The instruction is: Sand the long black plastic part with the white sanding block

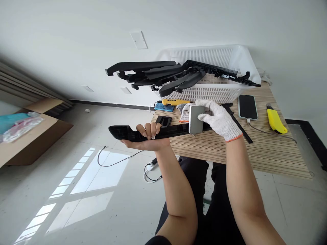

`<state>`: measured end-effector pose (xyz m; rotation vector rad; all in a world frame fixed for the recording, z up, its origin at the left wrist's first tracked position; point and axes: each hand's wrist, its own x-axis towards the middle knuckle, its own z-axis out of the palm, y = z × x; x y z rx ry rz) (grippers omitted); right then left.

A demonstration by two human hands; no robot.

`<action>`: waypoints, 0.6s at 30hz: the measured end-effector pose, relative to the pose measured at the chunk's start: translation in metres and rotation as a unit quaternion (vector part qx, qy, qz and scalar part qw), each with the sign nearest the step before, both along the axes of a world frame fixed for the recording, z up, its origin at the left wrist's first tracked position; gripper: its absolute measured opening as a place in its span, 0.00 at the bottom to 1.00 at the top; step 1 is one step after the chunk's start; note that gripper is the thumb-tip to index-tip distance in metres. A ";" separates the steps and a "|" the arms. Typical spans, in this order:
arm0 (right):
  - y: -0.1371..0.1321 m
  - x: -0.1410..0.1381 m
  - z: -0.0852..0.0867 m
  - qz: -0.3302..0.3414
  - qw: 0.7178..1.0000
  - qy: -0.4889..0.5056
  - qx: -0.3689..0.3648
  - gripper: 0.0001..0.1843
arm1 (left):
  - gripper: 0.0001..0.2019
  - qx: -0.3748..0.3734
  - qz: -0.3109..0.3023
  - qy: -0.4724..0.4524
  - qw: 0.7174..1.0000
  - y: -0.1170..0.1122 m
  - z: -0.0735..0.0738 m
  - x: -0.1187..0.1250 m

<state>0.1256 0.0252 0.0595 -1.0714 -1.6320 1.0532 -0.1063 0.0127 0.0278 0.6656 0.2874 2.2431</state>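
White wall (76,44) and glossy floor (89,211) surrounded the bench (270,151). Nearest to me was the strip (176,130), black and long, its left end out past the bench and its right part over the top. The left hand (149,142) was bare and curled around it, palm beneath and fingers over. From my remote seat I judged it plastic: light, stiff along its length, and smooth enough to slip; thin edges might chip. I favoured a hold near the middle for balance, with the left end steadied. The right hand (217,117), gloved, gripped the grey block (196,119) across the strip; I couldn't tell whether they touched. The block looked firm, best pinched by its sides. Beyond stood the basket (214,93), black parts (163,73) overhanging its left side, and rightward lay the phone (247,107).
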 end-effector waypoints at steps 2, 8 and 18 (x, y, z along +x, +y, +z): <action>0.000 0.001 0.001 0.023 0.999 -0.020 -0.029 0.24 | 0.41 -0.001 -0.002 0.003 1.000 0.000 0.000 -0.001; 0.002 -0.001 -0.001 0.002 1.000 -0.003 -0.017 0.24 | 0.41 0.000 -0.001 -0.008 1.000 0.001 -0.002 -0.002; 0.002 0.001 -0.002 0.000 1.000 -0.005 -0.023 0.24 | 0.41 0.003 -0.006 0.003 1.000 0.001 -0.002 -0.001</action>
